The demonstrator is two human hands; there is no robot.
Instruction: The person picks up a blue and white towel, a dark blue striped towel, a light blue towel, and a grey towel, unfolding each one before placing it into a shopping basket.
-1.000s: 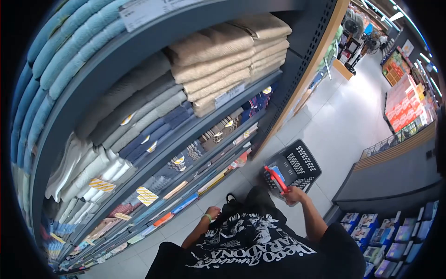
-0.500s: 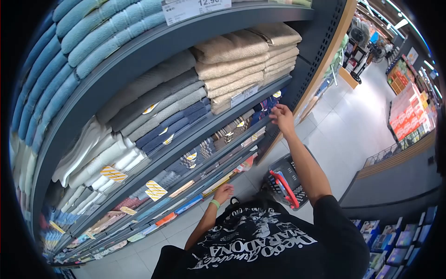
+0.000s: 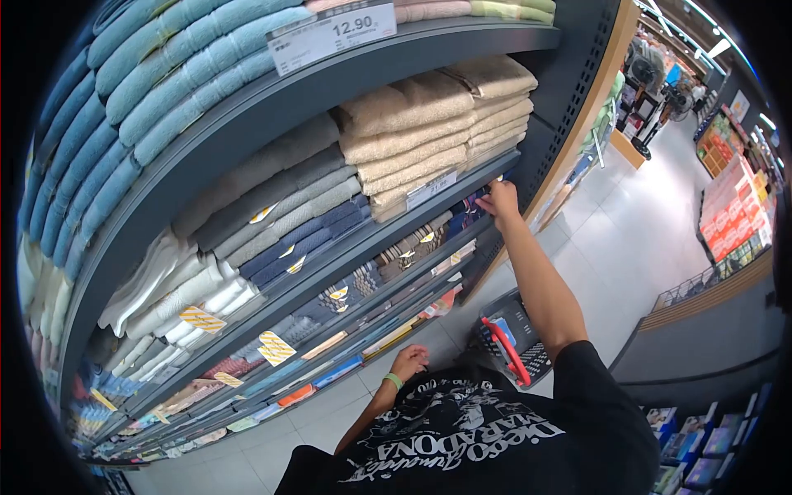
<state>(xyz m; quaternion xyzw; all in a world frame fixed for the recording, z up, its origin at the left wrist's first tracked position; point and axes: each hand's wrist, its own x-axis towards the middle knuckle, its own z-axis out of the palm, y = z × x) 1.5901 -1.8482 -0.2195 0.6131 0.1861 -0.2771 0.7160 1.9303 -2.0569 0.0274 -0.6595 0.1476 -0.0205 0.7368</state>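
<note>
My right hand point(image 3: 499, 199) is stretched out to the right end of a grey shelf point(image 3: 363, 235), just under a stack of beige towels point(image 3: 429, 124). Its fingers rest on dark folded textiles point(image 3: 466, 206) at the shelf's edge, and the fingertips are hidden among them. My left hand point(image 3: 408, 361), with a green wristband, hangs low by my black printed T-shirt, fingers loosely curled around nothing. A black shopping basket point(image 3: 528, 351) with a red handle stands on the floor beside my right leg.
The shelving holds blue towels point(image 3: 165, 74) on top, grey and navy towels point(image 3: 272, 206) in the middle, and white ones point(image 3: 165, 289) to the left. A price tag point(image 3: 330, 33) reads 12.90. A tiled aisle point(image 3: 635, 223) runs off to the right past a low counter point(image 3: 709, 330).
My right hand let go of the basket handle, rose to the shelf under the beige towels and settled on the dark textiles. The basket now stands on the floor.
</note>
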